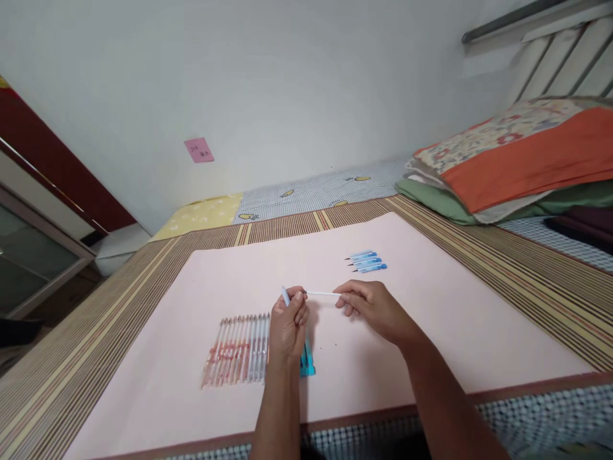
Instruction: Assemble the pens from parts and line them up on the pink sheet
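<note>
Above the pale pink sheet (230, 275), my left hand (288, 322) is closed around a short pale-blue pen part (286, 295) that sticks up past the thumb. A thin white stick, like a pen refill (323, 293), spans the gap between my hands, its dark end at the left fingertips. My right hand (366, 303) pinches the other end of it. Rows of clear-barrelled pens (234, 351), reddish and greyish, lie beside my left wrist. Teal pen parts (307, 361) show partly behind that wrist. Several blue pens with dark tips (366, 261) lie farther back on the right.
The sheet rests on a striped mat (143, 281) over a checked cloth. Folded bedding (517, 160) is piled at the back right, near a radiator (569, 57). A pink note (198, 150) is stuck to the wall. Small dark specks dot the sheet near my hands.
</note>
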`<action>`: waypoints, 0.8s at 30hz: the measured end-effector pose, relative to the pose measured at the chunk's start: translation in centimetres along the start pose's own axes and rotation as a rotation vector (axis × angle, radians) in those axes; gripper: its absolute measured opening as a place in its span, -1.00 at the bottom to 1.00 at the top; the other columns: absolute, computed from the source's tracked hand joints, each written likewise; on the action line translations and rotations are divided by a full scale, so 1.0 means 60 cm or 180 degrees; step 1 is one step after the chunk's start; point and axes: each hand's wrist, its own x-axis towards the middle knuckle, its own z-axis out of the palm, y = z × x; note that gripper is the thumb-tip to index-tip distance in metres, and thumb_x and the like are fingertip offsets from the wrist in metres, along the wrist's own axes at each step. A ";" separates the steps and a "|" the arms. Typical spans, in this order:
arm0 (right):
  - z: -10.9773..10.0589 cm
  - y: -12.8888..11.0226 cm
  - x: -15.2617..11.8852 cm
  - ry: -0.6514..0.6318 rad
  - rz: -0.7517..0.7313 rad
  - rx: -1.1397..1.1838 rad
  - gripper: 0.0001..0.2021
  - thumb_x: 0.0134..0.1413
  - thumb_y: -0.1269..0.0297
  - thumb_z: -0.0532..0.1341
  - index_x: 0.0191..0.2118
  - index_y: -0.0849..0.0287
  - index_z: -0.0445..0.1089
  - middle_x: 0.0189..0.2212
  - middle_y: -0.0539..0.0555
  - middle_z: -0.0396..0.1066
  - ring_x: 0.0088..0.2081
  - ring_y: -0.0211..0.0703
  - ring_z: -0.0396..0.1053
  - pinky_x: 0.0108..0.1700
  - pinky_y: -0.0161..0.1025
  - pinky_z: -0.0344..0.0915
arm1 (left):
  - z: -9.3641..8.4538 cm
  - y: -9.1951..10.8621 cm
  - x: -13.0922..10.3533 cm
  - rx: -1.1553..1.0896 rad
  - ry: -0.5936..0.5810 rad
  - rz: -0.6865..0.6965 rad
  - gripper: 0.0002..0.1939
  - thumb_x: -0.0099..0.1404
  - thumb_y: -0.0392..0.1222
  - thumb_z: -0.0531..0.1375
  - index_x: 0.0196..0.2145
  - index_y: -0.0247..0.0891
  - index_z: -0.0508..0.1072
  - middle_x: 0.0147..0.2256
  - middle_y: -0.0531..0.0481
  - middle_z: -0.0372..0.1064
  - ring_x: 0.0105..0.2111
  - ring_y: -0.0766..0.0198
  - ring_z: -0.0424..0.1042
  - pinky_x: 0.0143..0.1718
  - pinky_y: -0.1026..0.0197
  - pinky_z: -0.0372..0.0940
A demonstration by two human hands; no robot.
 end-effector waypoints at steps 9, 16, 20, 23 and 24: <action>0.028 0.015 0.003 -0.0502 0.0206 0.0240 -0.91 0.13 0.34 0.15 -0.31 0.18 0.40 -0.38 0.06 0.56 -0.44 -0.23 0.43 -0.41 -0.30 0.30 | 0.001 0.014 0.000 0.0208 0.0058 0.0219 -0.70 0.08 -0.16 0.46 -0.33 -0.35 0.47 -0.51 0.14 0.26 -0.68 0.61 -0.02 -0.66 0.43 -0.13; 0.040 0.022 0.010 -0.0656 0.0149 0.0583 -0.77 0.20 0.11 0.20 -0.29 0.20 0.40 -0.39 0.10 0.56 -0.44 -0.22 0.45 -0.43 -0.30 0.29 | 0.001 0.018 0.001 -0.0068 -0.0011 0.0381 -0.70 0.24 -0.02 0.34 -0.21 -0.31 0.52 -0.44 0.08 0.32 -0.64 0.55 0.03 -0.61 0.40 -0.02; 0.038 0.029 0.011 -0.0617 0.0215 0.0561 -0.73 0.21 0.07 0.20 -0.30 0.20 0.40 -0.35 0.12 0.58 -0.44 -0.22 0.45 -0.44 -0.31 0.27 | -0.010 0.019 0.008 0.0116 0.0506 0.0424 -0.70 0.23 0.03 0.32 -0.38 -0.30 0.53 -0.42 0.02 0.37 -0.54 0.45 0.23 -0.50 0.36 0.16; 0.032 0.032 0.012 -0.0570 0.0215 0.0500 -0.74 0.20 0.08 0.20 -0.31 0.20 0.41 -0.33 0.12 0.57 -0.44 -0.23 0.44 -0.43 -0.30 0.28 | -0.019 0.026 0.007 0.0813 0.0769 0.0390 -0.68 0.20 0.04 0.36 -0.26 -0.29 0.60 -0.52 0.11 0.27 -0.56 0.45 0.20 -0.55 0.38 0.12; 0.029 0.033 0.012 -0.0552 0.0217 0.0483 -0.75 0.20 0.09 0.20 -0.31 0.20 0.41 -0.33 0.12 0.57 -0.44 -0.24 0.44 -0.43 -0.30 0.28 | -0.021 0.029 0.006 0.0911 0.0756 0.0365 -0.66 0.20 0.04 0.37 -0.21 -0.28 0.61 -0.54 0.14 0.22 -0.59 0.47 0.16 -0.58 0.40 0.08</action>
